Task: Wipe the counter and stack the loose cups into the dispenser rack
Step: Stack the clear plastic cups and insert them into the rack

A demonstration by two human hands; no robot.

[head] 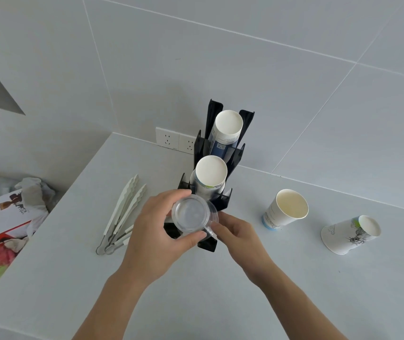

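Over the front slot of the rack [220, 153], both hands hold a clear cup [191, 213] mouth-up. Left hand [158, 231] wraps it w/ thumb and fingers curled round the wall; right hand [235, 233] pinches the rim side, prob. to steady and line it up w/ the slot. Back two slots already carry paper stacks, tilted toward the person for easy pulling. Two paper cups wait on the tabletop [196, 303] to the right: one upright [286, 209], one inverted [350, 234], both well apart from the rack. Tongs [122, 212] lie left of it.
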